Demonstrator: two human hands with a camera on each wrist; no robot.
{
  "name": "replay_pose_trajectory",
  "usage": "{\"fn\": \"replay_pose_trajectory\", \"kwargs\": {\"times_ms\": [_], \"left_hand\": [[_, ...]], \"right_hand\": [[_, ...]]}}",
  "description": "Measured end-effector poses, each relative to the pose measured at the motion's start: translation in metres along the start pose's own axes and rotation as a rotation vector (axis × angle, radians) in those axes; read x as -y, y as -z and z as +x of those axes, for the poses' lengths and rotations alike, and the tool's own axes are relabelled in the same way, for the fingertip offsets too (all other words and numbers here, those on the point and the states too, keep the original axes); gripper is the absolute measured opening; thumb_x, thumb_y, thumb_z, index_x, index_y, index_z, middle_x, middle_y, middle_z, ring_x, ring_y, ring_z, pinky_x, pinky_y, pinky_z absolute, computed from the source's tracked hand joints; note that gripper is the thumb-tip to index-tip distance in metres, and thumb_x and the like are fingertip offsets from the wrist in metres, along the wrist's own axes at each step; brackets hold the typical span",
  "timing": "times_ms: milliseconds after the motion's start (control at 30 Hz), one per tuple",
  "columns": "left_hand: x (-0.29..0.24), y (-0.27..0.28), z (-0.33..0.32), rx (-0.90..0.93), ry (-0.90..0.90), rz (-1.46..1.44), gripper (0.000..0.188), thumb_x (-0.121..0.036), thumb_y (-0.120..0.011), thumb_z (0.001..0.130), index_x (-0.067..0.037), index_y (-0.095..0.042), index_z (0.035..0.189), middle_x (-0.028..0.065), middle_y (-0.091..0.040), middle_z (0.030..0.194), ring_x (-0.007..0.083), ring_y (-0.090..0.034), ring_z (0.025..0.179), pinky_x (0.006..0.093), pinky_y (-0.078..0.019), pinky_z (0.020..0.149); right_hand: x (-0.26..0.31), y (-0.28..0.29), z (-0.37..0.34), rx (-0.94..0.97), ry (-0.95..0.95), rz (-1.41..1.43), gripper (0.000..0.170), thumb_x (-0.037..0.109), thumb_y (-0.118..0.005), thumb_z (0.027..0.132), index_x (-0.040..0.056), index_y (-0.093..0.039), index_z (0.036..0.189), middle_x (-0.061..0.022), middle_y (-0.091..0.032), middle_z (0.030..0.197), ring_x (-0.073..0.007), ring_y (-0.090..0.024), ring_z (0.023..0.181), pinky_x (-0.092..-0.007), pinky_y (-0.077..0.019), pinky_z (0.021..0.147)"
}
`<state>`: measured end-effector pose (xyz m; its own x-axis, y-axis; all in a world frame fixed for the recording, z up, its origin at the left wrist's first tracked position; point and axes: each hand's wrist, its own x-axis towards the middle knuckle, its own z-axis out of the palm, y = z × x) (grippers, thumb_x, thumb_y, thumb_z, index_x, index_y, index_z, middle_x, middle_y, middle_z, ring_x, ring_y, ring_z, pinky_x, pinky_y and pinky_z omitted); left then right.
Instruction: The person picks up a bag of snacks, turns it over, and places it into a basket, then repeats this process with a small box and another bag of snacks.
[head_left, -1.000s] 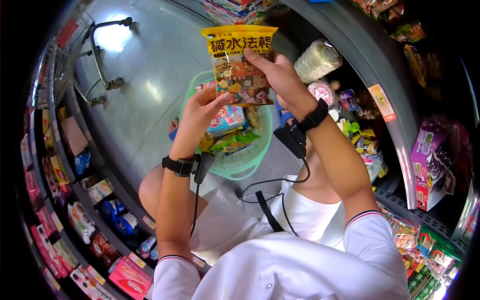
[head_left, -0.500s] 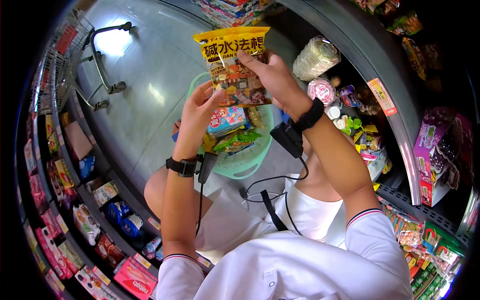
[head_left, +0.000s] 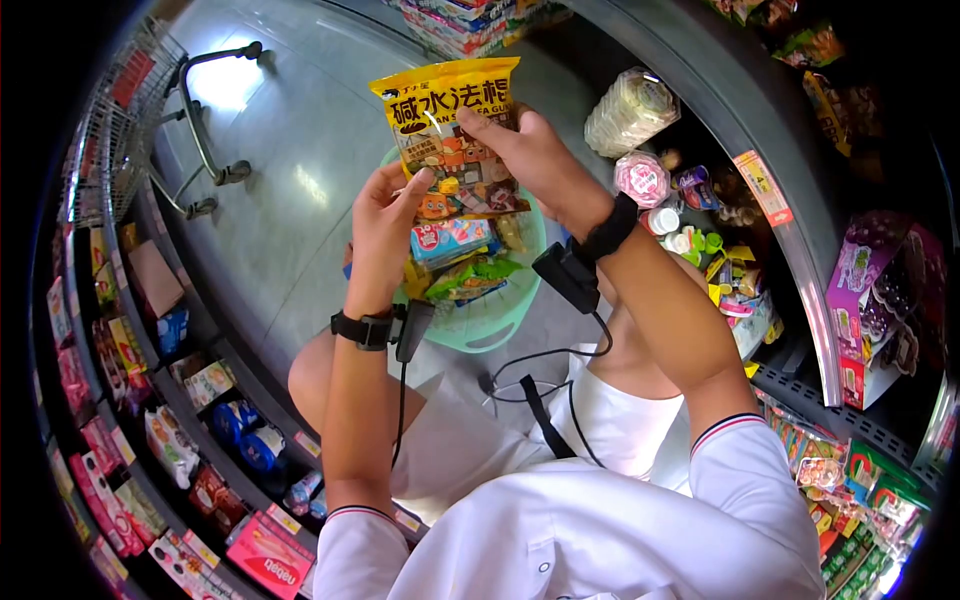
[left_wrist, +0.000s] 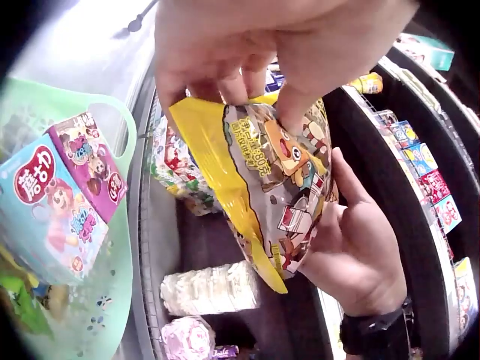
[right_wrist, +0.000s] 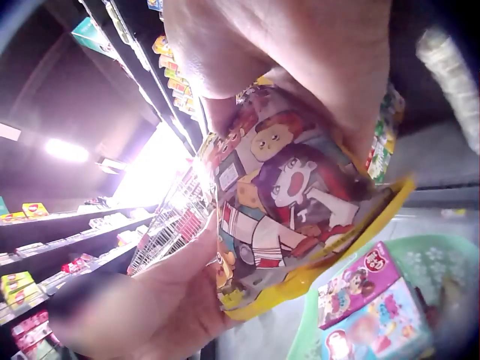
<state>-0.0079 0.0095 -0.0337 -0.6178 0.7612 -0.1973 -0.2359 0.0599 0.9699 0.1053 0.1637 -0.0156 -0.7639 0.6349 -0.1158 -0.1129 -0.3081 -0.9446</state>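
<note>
A snack bag (head_left: 470, 160) with a yellow top, large dark lettering and cartoon pictures is held upright in both hands, over the far part of a light green basket (head_left: 495, 335). My left hand (head_left: 382, 230) pinches its lower left edge, thumb on the printed front. At the right side my right hand (head_left: 550, 165) grips it, with the thumb lying across the front below the lettering. Cartoon figures on the bag (right_wrist: 292, 187) show close up in the right wrist view. Inside the basket lie a blue box (head_left: 450, 242) and a green packet (head_left: 470, 278).
On the right, a dark shelf holds a wrapped stack (head_left: 632, 112), a pink-topped tub (head_left: 642, 180) and small items. Packed snack shelves (head_left: 215, 385) line the left. A wire shopping cart (head_left: 120, 130) stands at the far left. Cables hang from both wrists.
Both hands and the bag have shifted left in the head view, and the bag has tilted slightly. The grip on it stays about the same.
</note>
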Motion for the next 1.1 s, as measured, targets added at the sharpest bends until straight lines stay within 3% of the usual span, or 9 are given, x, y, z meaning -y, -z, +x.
{"fn": "replay_pose_trajectory", "kwargs": {"times_ms": [200, 300, 467, 500, 633, 767, 900, 1033, 1100], "left_hand": [[-0.003, 0.001, -0.002, 0.000, 0.009, -0.001, 0.034, -0.018, -0.066, 0.096, 0.005, -0.057, 0.120, 0.0077, -0.068, 0.103, 0.0090, -0.063, 0.085, 0.0230, -0.0512, 0.072], [-0.016, -0.006, -0.008, -0.216, -0.012, 0.063, 0.043, -0.023, -0.067, 0.096, 0.005, -0.053, 0.125, 0.0110, -0.066, 0.112, 0.0124, -0.062, 0.096, 0.0257, -0.0502, 0.081], [-0.001, 0.016, 0.001, -0.321, -0.005, 0.123, 0.055, -0.039, -0.064, 0.096, 0.005, -0.051, 0.125, 0.0116, -0.061, 0.114, 0.0152, -0.056, 0.106, 0.0293, -0.0443, 0.091], [-0.002, 0.019, -0.001, -0.350, 0.025, 0.135, 0.056, -0.041, -0.063, 0.096, 0.006, -0.051, 0.125, 0.0113, -0.061, 0.113, 0.0152, -0.056, 0.106, 0.0293, -0.0441, 0.091], [-0.002, 0.025, -0.001, -0.468, 0.121, 0.033, 0.057, -0.043, -0.061, 0.095, 0.006, -0.052, 0.124, 0.0105, -0.060, 0.113, 0.0157, -0.054, 0.108, 0.0293, -0.0418, 0.094], [0.009, 0.037, 0.001, -0.460, 0.076, 0.021, 0.056, -0.041, -0.062, 0.092, 0.001, -0.054, 0.128, 0.0099, -0.055, 0.127, 0.0182, -0.047, 0.119, 0.0332, -0.0344, 0.101], [0.003, 0.033, -0.003, -0.487, 0.036, -0.062, 0.045, -0.029, -0.063, 0.093, 0.002, -0.055, 0.124, 0.0090, -0.060, 0.119, 0.0174, -0.049, 0.119, 0.0302, -0.0352, 0.103], [0.003, 0.037, -0.003, -0.456, 0.008, -0.080, 0.040, -0.026, -0.064, 0.092, 0.002, -0.058, 0.120, 0.0086, -0.060, 0.118, 0.0169, -0.050, 0.117, 0.0298, -0.0357, 0.102], [0.008, 0.042, -0.003, -0.372, 0.051, -0.036, 0.048, -0.035, -0.061, 0.093, -0.004, -0.056, 0.129, 0.0099, -0.052, 0.135, 0.0221, -0.040, 0.131, 0.0370, -0.0277, 0.109]], "right_hand": [[-0.014, 0.006, 0.002, 0.046, -0.050, -0.123, 0.037, 0.030, -0.066, 0.095, -0.0004, -0.062, 0.115, -0.0055, -0.069, 0.105, -0.0114, -0.066, 0.090, -0.0280, -0.0540, 0.077], [-0.006, -0.002, -0.004, 0.149, -0.127, -0.186, 0.038, 0.031, -0.064, 0.096, 0.0016, -0.060, 0.119, -0.0049, -0.068, 0.108, -0.0106, -0.065, 0.090, -0.0272, -0.0547, 0.076], [-0.042, -0.009, -0.008, 0.286, -0.127, -0.311, 0.041, 0.027, -0.066, 0.095, -0.0032, -0.058, 0.121, -0.0052, -0.067, 0.107, -0.0122, -0.064, 0.088, -0.0279, -0.0533, 0.080], [-0.052, -0.020, -0.006, 0.287, -0.050, -0.328, 0.045, 0.028, -0.071, 0.091, -0.0053, -0.059, 0.118, -0.0084, -0.068, 0.103, -0.0147, -0.064, 0.089, -0.0301, -0.0521, 0.082], [-0.069, -0.018, -0.027, 0.418, -0.235, -0.762, 0.052, 0.033, -0.076, 0.081, -0.0051, -0.059, 0.112, -0.0184, -0.068, 0.096, -0.0227, -0.065, 0.090, -0.0366, -0.0517, 0.081], [-0.102, -0.023, -0.047, 0.434, -0.168, -0.962, 0.044, 0.028, -0.072, 0.080, -0.0020, -0.060, 0.110, -0.0200, -0.068, 0.097, -0.0293, -0.067, 0.092, -0.0386, -0.0522, 0.080], [-0.100, -0.025, -0.047, 0.823, -0.606, -0.750, 0.049, 0.033, -0.072, 0.079, -0.0023, -0.061, 0.112, -0.0242, -0.068, 0.104, -0.0388, -0.065, 0.100, -0.0430, -0.0517, 0.085], [-0.129, -0.017, -0.065, 0.782, -0.168, -1.031, 0.042, 0.032, -0.070, 0.080, -0.0032, -0.065, 0.102, -0.0254, -0.068, 0.098, -0.0386, -0.067, 0.090, -0.0465, -0.0528, 0.080], [-0.143, -0.013, -0.071, 0.704, -0.070, -1.090, 0.042, 0.032, -0.071, 0.080, -0.0022, -0.064, 0.102, -0.0242, -0.068, 0.097, -0.0398, -0.066, 0.091, -0.0473, -0.0525, 0.080]]}}
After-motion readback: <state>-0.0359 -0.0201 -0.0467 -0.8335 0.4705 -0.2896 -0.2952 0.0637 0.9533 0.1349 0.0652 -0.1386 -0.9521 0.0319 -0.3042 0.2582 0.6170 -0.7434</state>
